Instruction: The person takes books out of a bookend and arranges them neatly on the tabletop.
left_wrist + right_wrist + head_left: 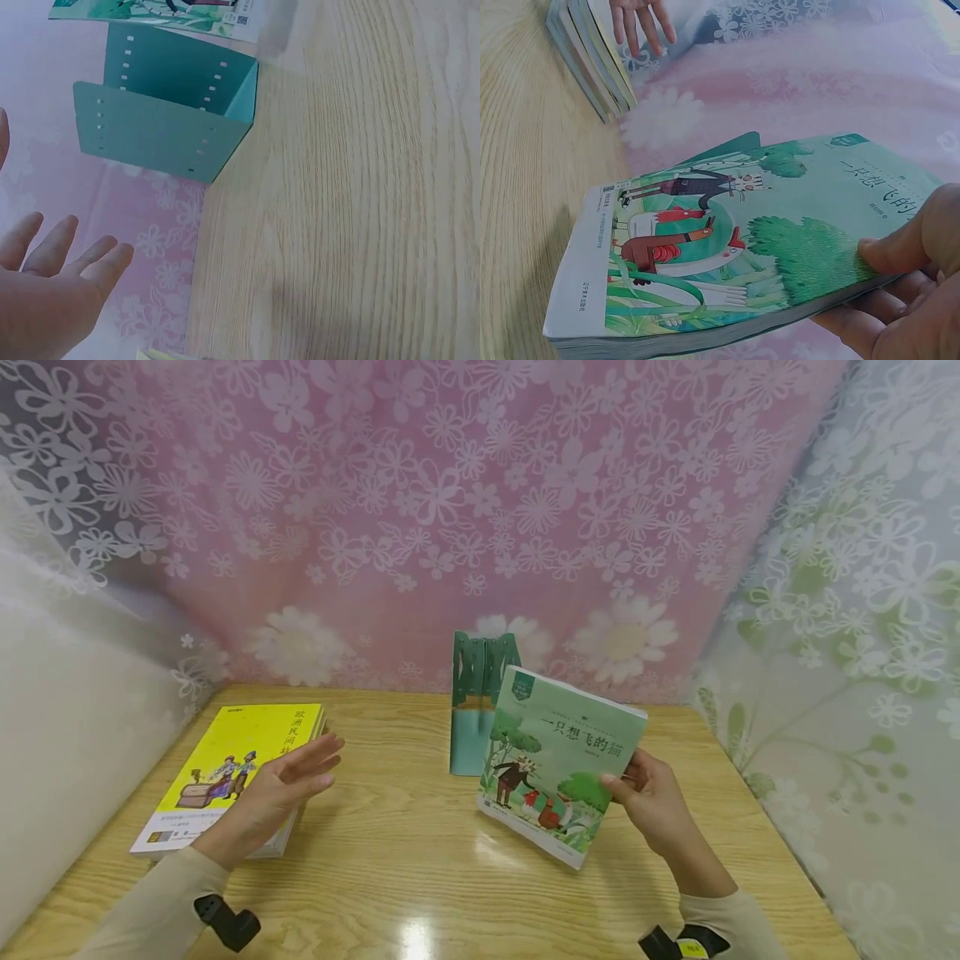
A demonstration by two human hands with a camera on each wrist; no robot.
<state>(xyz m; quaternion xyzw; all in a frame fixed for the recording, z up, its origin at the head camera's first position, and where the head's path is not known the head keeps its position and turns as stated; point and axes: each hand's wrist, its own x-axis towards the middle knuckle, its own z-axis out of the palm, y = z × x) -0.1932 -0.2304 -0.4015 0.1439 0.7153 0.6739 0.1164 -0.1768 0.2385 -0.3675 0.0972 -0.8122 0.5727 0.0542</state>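
My right hand (660, 802) grips a green paperback book (558, 760) by its right edge, thumb on the illustrated cover and fingers underneath. The book is tilted and overlaps a teal metal bookend (471, 739) at the back of the table. In the left wrist view the bookend (150, 127) shows two upright walls with rows of small slots. My left hand (281, 789) is held with fingers extended and nothing in it, overlapping a stack of books with a yellow cover (247, 735) on the left. In the right wrist view, the green book (727, 247) fills the foreground.
The wood-grain table (390, 860) carries the stack at left and the bookend at back centre. A pink floral curtain (450, 527) hangs behind the table's far edge, and pale floral cloth (862, 652) borders the right side.
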